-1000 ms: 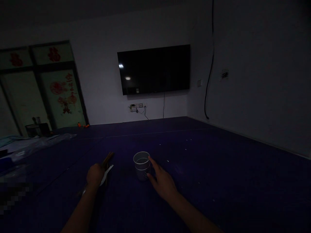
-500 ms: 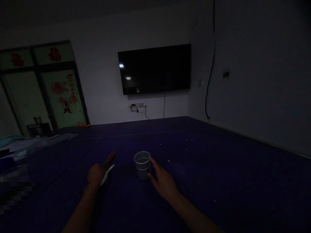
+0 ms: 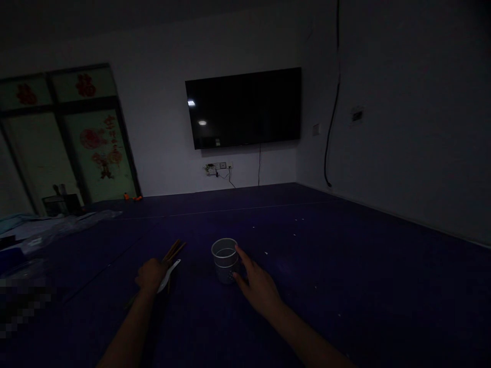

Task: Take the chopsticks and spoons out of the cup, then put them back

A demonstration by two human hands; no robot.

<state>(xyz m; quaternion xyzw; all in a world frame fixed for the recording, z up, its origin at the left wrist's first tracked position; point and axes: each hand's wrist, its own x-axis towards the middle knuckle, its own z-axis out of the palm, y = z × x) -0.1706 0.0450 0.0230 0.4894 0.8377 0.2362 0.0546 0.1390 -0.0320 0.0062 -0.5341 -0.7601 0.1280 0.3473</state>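
A small white cup point(image 3: 225, 259) stands upright on the dark blue surface point(image 3: 345, 266) in a dim room. My right hand point(image 3: 257, 286) rests against the cup's right side, with the index finger at its rim, the thumb low on its wall and the fingers apart. My left hand point(image 3: 151, 274) is closed around wooden chopsticks point(image 3: 174, 250) and a white spoon point(image 3: 169, 269), whose ends stick out beyond the fist, pointing up and to the right. The left hand is about a hand's width left of the cup.
A black wall-mounted TV point(image 3: 242, 108) hangs ahead, with sockets and cables below it. At the left stands a glass-door cabinet point(image 3: 69, 138) with red decorations. Clear plastic sheeting point(image 3: 49, 230) lies on the surface at far left. The right wall point(image 3: 414, 128) borders the blue surface.
The chopsticks in my left hand have shifted slightly and spread apart at their tips. My right hand stays at the cup.
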